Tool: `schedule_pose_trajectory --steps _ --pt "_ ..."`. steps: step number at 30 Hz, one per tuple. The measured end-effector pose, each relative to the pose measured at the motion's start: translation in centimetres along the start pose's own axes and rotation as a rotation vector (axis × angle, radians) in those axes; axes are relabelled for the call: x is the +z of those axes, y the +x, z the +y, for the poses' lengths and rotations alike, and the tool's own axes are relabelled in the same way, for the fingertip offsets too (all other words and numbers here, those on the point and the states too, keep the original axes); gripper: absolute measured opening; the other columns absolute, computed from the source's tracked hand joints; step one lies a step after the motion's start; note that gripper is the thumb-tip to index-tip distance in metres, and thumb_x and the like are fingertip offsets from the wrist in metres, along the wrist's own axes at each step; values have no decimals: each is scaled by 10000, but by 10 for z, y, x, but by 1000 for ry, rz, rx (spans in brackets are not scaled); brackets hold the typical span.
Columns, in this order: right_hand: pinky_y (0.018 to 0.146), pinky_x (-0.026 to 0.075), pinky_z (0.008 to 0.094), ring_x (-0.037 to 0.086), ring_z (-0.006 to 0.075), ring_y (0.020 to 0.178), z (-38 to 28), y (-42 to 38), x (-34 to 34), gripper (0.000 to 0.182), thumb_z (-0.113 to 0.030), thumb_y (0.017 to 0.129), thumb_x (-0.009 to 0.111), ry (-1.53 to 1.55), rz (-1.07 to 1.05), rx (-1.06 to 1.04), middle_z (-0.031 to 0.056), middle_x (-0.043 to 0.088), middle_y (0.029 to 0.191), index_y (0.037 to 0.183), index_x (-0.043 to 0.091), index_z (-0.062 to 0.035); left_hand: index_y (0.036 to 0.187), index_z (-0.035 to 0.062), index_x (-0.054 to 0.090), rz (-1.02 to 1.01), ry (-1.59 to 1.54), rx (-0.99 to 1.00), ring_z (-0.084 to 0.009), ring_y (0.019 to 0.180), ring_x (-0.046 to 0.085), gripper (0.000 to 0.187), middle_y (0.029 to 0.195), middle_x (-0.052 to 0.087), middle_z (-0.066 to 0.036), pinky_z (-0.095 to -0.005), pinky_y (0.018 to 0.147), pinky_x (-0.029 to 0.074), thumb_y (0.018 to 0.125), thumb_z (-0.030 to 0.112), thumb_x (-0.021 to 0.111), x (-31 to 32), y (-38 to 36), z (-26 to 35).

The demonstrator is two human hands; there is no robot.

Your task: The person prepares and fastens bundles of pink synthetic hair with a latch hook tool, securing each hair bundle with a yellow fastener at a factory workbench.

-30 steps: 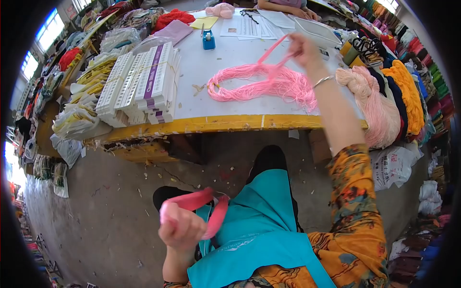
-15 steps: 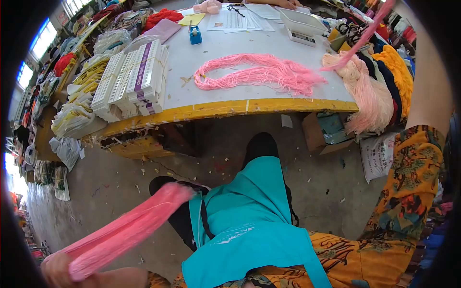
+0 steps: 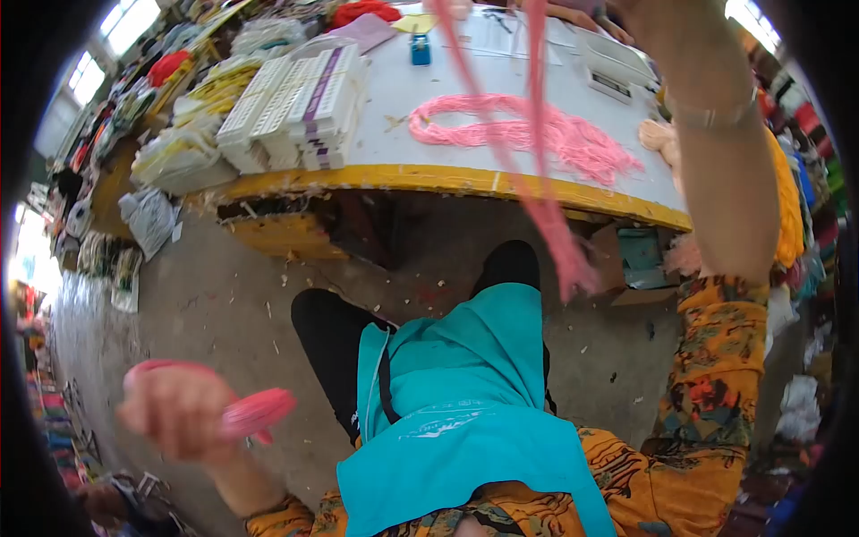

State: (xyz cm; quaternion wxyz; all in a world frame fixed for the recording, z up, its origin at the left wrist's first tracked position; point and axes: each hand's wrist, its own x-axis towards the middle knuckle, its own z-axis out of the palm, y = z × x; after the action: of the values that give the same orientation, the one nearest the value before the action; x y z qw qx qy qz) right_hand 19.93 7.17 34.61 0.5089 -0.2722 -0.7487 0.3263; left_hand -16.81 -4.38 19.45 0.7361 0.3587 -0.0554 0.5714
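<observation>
My left hand (image 3: pixel 179 407), blurred, is closed in a fist at the lower left around a hank of bright pink thread (image 3: pixel 259 413). A short looped end of the hank sticks out to the right of the fist. High at the upper right is my right hand (image 3: pixel 667 36), its fingers cut off by the frame's top edge. Long pink thread strands (image 3: pixel 548 215) hang from up there, blurred, down in front of the table edge, with a frayed lower end. Behind them, a pale pink thread skein (image 3: pixel 573 143) lies in a loop on the table.
Stacks of white cards (image 3: pixel 313 112) with a purple band stand at the table's (image 3: pixel 380 134) left. A blue tape dispenser (image 3: pixel 420 49), papers and a scale with a white tray (image 3: pixel 617 58) lie farther back. Another person's arm (image 3: pixel 582 18) rests at the far side. A cardboard box (image 3: pixel 613 259) sits below.
My left hand has risen and moved right, its hank now bunched near the fist. My right hand has come into view, and the hanging strands have swung left and down.
</observation>
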Motion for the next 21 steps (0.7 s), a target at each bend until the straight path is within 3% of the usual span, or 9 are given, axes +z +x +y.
schedule_pose_trajectory --steps 2,4,6,8,9,15,16,19,21 --pt "395 393 162 459 51 474 21 -26 28 321 -113 866 659 116 -85 99 55 622 757 1141 618 46 730 55 557 35 203 -90 -78 336 363 244 453 445 27 -251 337 290 959 105 488 -14 -8 -42" --pt "417 312 172 406 27 464 43 -66 75 135 -58 862 620 195 -16 194 35 656 763 985 656 -14 813 -11 651 273 652 -199 -65 371 394 246 478 467 32 -246 375 311 939 67 456 -16 -25 -71" --pt "466 352 154 462 9 550 67 -99 96 192 -70 932 550 274 -194 364 69 681 906 1108 585 -2 1030 -60 672 105 924 -390 -57 405 389 222 507 481 21 -230 399 315 914 55 520 -25 -12 -94" --pt "669 482 195 610 74 836 85 -127 114 165 -12 926 513 340 -227 454 66 662 905 1085 551 19 1093 -19 676 148 874 -537 -46 479 412 242 599 523 14 -224 421 300 942 99 528 -33 0 -119" --pt "657 474 197 602 69 818 91 -139 121 181 -4 929 507 377 -225 536 63 661 897 1105 545 13 1077 -5 678 295 754 -711 -39 525 435 226 636 541 21 -214 457 323 946 117 540 -37 2 -128" --pt "624 470 194 599 55 812 130 -201 144 199 2 938 518 462 95 629 66 659 975 1137 514 14 1179 1 619 417 741 -543 -124 923 597 284 998 581 -39 -262 807 499 925 57 504 -64 5 -165" --pt "649 486 200 613 68 836 133 -205 145 200 1 936 525 410 119 664 72 660 974 1135 510 19 1264 4 560 423 732 -502 -59 708 460 350 804 493 20 -224 631 367 921 62 519 -67 4 -170" --pt "703 520 215 645 109 891 152 -219 147 182 -12 921 567 417 162 715 86 661 965 1096 551 33 1349 -2 496 470 665 -484 7 509 358 442 674 490 64 -175 462 254 910 35 535 -69 8 -180" --pt "702 519 222 643 114 860 160 -223 149 135 -27 898 607 330 123 716 81 662 944 1016 619 38 1352 3 495 502 685 -413 7 541 397 454 763 557 41 -162 479 280 903 26 559 -72 10 -188"
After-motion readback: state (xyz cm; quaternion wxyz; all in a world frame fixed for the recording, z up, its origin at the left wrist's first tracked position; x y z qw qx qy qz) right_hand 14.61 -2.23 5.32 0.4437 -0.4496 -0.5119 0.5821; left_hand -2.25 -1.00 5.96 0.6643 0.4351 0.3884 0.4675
